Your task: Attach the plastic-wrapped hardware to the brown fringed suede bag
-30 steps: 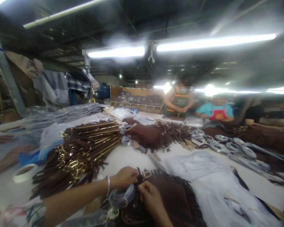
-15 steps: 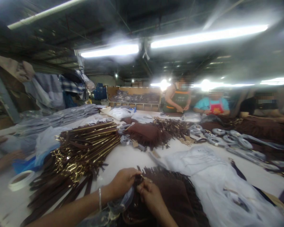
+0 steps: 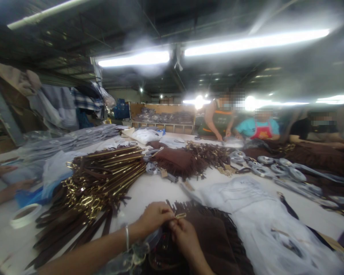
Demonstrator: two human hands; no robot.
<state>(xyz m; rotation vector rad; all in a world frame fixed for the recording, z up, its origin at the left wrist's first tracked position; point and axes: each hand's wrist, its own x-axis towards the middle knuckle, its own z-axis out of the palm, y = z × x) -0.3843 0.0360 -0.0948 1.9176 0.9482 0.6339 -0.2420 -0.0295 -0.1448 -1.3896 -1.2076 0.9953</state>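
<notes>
My left hand (image 3: 155,218) and my right hand (image 3: 185,237) meet at the front of the table, fingertips closed together. A gold-coloured metal clasp (image 3: 180,215) pokes out from between their fingers. Whatever it is attached to is mostly hidden by the hands. Directly beneath and to the right lies a dark brown fringed bag (image 3: 210,233). Crumpled clear plastic (image 3: 126,263) lies under my left forearm.
Left of my hands is a heap of brown straps with gold hardware (image 3: 103,179), beside a roll of white tape (image 3: 25,215). White plastic bags (image 3: 255,214) spread out on the right. Another person's hands (image 3: 17,187) are at the left edge; several co-workers stand or sit beyond.
The dark strap piece seen between my fingers is now hidden, and the gold clasp shows more plainly. My left hand has shifted slightly right. A co-worker across the table leans lower.
</notes>
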